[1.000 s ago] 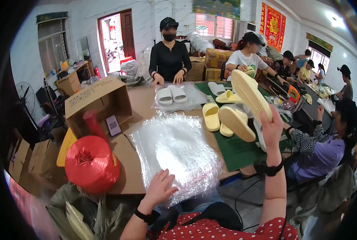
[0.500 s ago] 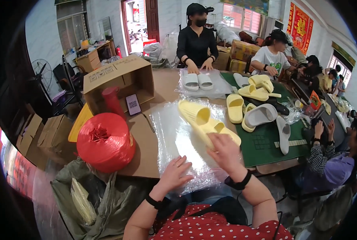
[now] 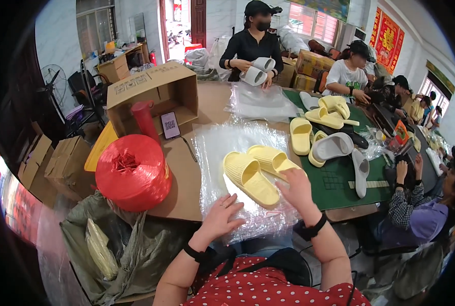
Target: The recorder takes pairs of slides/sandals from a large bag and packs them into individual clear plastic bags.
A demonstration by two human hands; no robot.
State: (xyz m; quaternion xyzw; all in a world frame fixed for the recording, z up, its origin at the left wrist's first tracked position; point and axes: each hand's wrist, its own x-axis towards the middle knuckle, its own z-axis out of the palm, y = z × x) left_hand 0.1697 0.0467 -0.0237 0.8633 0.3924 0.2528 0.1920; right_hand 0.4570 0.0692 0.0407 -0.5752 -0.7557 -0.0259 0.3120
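Head view: I locate two ribbed, pale-yellow slippers on the sheaf of clear, glossy plastic bags (image 3: 212, 171). The left-hand yellow slipper (image 3: 260, 189) lies sole down, its strap end angled toward the far left and its heel toward the near right. The right-hand yellow slipper (image 3: 269, 157) is set close beside it at a similar angle; I cannot tell whether its heel is raised.

Left hand (image 3: 220, 217): released, palm down on the bags, fingers spread, just short of the nearer slipper's heel. Right hand (image 3: 297, 191): fingertips at the heel of the right-hand yellow slipper; I cannot tell whether they grip it or only touch it.

The bags rest on a brown tabletop (image 3: 179, 176). To their left I note a large, round roll of shiny red plastic twine (image 3: 131, 176), a tall red cylinder (image 3: 145, 122), a phone with a lit screen (image 3: 170, 125) and a brown cardboard box (image 3: 152, 89) lying on its side. To their right, a dark green mat (image 3: 334, 194) bears more yellow and grey slippers. Across the table, a co-worker in black (image 3: 253, 46) holds two pale-grey slippers (image 3: 254, 76).
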